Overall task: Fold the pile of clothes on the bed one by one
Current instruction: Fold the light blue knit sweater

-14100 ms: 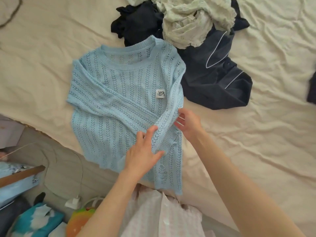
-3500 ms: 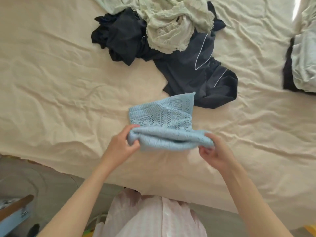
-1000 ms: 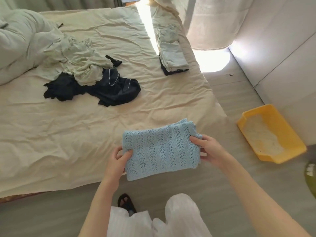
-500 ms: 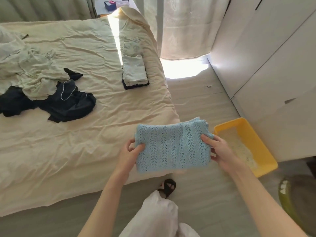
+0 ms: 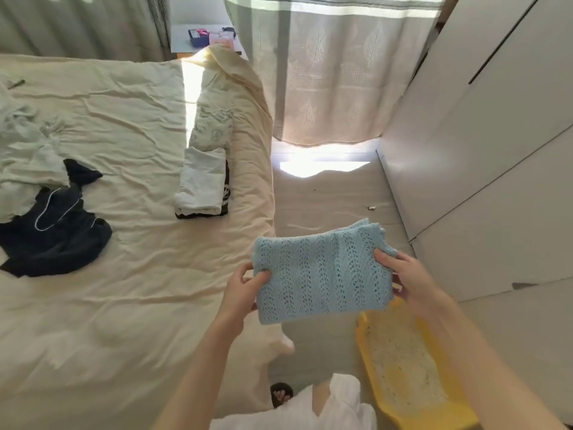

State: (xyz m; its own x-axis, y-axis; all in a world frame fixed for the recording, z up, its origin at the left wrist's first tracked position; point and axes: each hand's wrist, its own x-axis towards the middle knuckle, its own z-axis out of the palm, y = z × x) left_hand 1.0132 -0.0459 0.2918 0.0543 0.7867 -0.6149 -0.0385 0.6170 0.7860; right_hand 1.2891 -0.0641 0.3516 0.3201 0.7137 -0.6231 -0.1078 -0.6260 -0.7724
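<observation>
While both hands were raised off the corner of the bed (image 5: 130, 274), they held a folded light-blue knit sweater (image 5: 322, 274) in the air between them: the left hand (image 5: 242, 293) gripped its left edge with the thumb on top and the fingers curled beneath, and the right hand (image 5: 412, 283) pinched its right edge near the upper corner. No brand patch or writing could be read on the sweater as it was folded, only its openwork stripes. Beyond the sweater, on the bed's near-right part, lay a stack of folded clothes (image 5: 201, 181), a pale piece on top of a black one whose white print was too small to make out, with another patterned folded piece just behind it. Far to the left of the sweater a dark navy garment with thin white piping (image 5: 55, 237) lay crumpled on the sheet, partly overlapped by a heap of pale green-white fabric (image 5: 24, 156). Below and to the right of the sweater a yellow tray (image 5: 412, 373) sat on the floor, its upper end hidden behind the sweater and the right forearm. Behind the sweater hung a sheer patterned curtain (image 5: 335, 72), with white cupboard doors (image 5: 496, 150) to its right. A small stand (image 5: 204, 38) beyond the bed carried boxes whose labels were blurred.
</observation>
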